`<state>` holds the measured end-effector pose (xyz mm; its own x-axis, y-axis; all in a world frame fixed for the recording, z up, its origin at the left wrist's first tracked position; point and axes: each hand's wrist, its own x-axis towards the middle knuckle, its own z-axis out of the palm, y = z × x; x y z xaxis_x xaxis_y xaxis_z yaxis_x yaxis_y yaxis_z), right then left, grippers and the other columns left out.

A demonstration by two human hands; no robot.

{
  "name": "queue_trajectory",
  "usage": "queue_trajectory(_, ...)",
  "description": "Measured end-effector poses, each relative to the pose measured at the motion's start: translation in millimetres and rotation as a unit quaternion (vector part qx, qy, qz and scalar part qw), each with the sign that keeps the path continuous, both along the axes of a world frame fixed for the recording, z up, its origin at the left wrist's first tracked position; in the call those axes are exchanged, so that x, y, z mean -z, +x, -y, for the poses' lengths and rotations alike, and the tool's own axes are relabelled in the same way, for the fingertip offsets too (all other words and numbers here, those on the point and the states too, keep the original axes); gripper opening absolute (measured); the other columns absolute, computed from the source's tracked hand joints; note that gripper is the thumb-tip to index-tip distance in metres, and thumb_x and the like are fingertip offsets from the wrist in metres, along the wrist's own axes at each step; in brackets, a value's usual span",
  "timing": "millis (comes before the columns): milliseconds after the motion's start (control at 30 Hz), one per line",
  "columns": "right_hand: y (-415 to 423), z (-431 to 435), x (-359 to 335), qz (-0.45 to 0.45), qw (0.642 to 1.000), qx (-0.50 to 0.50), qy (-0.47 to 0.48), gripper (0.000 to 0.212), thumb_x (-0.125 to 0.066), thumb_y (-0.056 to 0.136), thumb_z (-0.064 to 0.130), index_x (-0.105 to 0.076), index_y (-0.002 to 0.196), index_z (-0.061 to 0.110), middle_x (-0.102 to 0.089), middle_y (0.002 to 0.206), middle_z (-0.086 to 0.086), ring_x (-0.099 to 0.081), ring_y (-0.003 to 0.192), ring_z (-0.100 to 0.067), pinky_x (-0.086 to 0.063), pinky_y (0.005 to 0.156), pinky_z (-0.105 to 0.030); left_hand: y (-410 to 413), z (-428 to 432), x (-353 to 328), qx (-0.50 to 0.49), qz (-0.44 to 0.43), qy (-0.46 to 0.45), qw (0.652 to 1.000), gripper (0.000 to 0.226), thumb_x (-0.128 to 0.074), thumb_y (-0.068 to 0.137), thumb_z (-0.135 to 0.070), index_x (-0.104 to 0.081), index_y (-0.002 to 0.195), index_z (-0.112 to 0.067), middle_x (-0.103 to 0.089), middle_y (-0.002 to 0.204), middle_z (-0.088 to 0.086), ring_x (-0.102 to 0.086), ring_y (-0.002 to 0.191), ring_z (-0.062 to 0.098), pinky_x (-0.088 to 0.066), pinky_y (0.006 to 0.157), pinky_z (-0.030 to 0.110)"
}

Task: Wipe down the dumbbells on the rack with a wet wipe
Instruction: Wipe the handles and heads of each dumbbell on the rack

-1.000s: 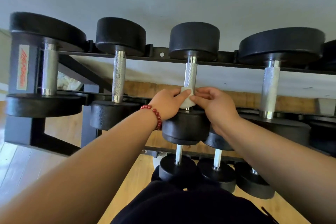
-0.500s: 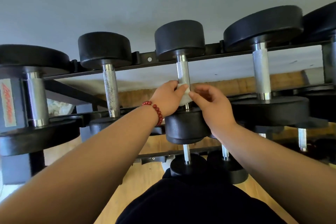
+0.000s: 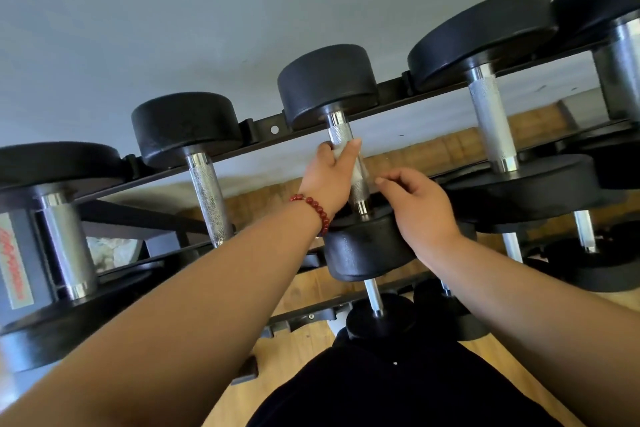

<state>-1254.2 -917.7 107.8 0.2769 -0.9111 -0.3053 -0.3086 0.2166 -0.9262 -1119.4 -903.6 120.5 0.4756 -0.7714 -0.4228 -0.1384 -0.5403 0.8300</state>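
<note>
Several black dumbbells with knurled chrome handles lie across the black rack (image 3: 391,88). My left hand (image 3: 329,177), with a red bead bracelet at the wrist, grips the chrome handle of the middle dumbbell (image 3: 327,83) through a white wet wipe (image 3: 355,166), which hangs partly down the handle. My right hand (image 3: 420,208) hovers just right of the handle, fingers loosely curled, holding nothing. The near head of that dumbbell (image 3: 367,250) sits below both hands.
A smaller dumbbell (image 3: 187,125) lies to the left and a wide one (image 3: 481,35) to the right on the same tier. Lower tiers hold small dumbbells (image 3: 379,321). A grey wall rises behind; wooden floor (image 3: 304,347) shows beneath.
My left hand has slid up the middle handle away from me, taking the wipe with it. My right hand has let go of the wipe and drawn back to the right. The view tilted.
</note>
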Motion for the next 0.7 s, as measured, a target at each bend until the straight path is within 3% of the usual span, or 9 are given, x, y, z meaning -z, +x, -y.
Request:
queue_trajectory(100,1,0,0,-0.005,1.0,-0.004,0.003,0.019,-0.063,0.092,0.021,-0.067,0.076,0.03,-0.067,0.077,0.009,-0.061,0.075,-0.005,-0.043,0.07,-0.022,1,6,5,-0.051,-0.073,-0.027,0.996,0.045,-0.054,0.088,-0.058,-0.058,0.1,-0.015,-0.071,0.089,0.004,-0.069,0.085,0.025,-0.057,0.079,0.04)
queue_trajectory(233,1,0,-2,-0.007,1.0,-0.009,0.002,0.016,-0.063,0.091,0.022,-0.068,0.079,0.03,-0.067,0.077,0.015,-0.061,0.076,0.001,-0.044,0.068,-0.014,-2,-5,11,0.047,0.049,0.035,0.997,0.04,-0.048,0.095,-0.053,-0.052,0.108,-0.015,-0.055,0.081,-0.008,-0.054,0.071,0.005,-0.038,0.056,0.017)
queue_trajectory(300,-1,0,-2,-0.01,1.0,-0.005,-0.003,0.016,-0.063,0.091,0.021,-0.068,0.079,0.031,-0.066,0.073,0.019,-0.059,0.072,0.007,-0.042,0.065,-0.006,1,0,11,0.043,0.057,0.029,0.997,0.041,-0.051,0.094,-0.052,-0.053,0.11,-0.014,-0.056,0.079,-0.01,-0.052,0.068,0.001,-0.038,0.051,0.014)
queue_trajectory(367,-1,1,-1,-0.02,1.0,-0.004,-0.002,0.014,-0.062,0.09,0.019,-0.069,0.08,0.026,-0.066,0.074,0.015,-0.058,0.072,0.005,-0.043,0.066,-0.009,6,9,3,0.001,0.029,-0.008,1.0,0.034,-0.055,0.094,-0.047,-0.06,0.1,-0.014,-0.063,0.07,-0.01,-0.059,0.062,0.001,-0.041,0.051,0.008)
queue_trajectory(500,-1,1,1,-0.031,0.999,0.002,-0.011,0.012,-0.061,0.091,0.017,-0.07,0.084,0.021,-0.068,0.082,0.007,-0.06,0.078,-0.002,-0.043,0.068,-0.009,5,11,6,-0.021,-0.059,-0.044,0.997,0.036,-0.058,0.093,-0.046,-0.064,0.079,-0.014,-0.07,0.069,-0.006,-0.068,0.069,0.01,-0.057,0.077,0.029)
queue_trajectory(633,0,2,-1,-0.028,1.0,-0.003,-0.009,0.012,-0.062,0.091,0.02,-0.071,0.083,0.023,-0.069,0.081,0.01,-0.06,0.076,0.004,-0.041,0.064,-0.005,3,-5,19,0.037,-0.036,0.031,0.998,0.051,-0.065,0.082,-0.058,-0.06,0.106,-0.013,-0.071,0.092,0.0,-0.069,0.087,0.017,-0.056,0.088,0.041)
queue_trajectory(700,-1,2,0,-0.032,0.999,0.0,-0.01,0.014,-0.062,0.09,0.018,-0.069,0.08,0.024,-0.067,0.078,0.012,-0.058,0.072,0.008,-0.038,0.063,-0.002,10,4,15,0.024,-0.056,0.0,0.998,0.04,-0.068,0.084,-0.05,-0.061,0.099,-0.014,-0.073,0.087,0.001,-0.07,0.086,0.02,-0.056,0.088,0.044)
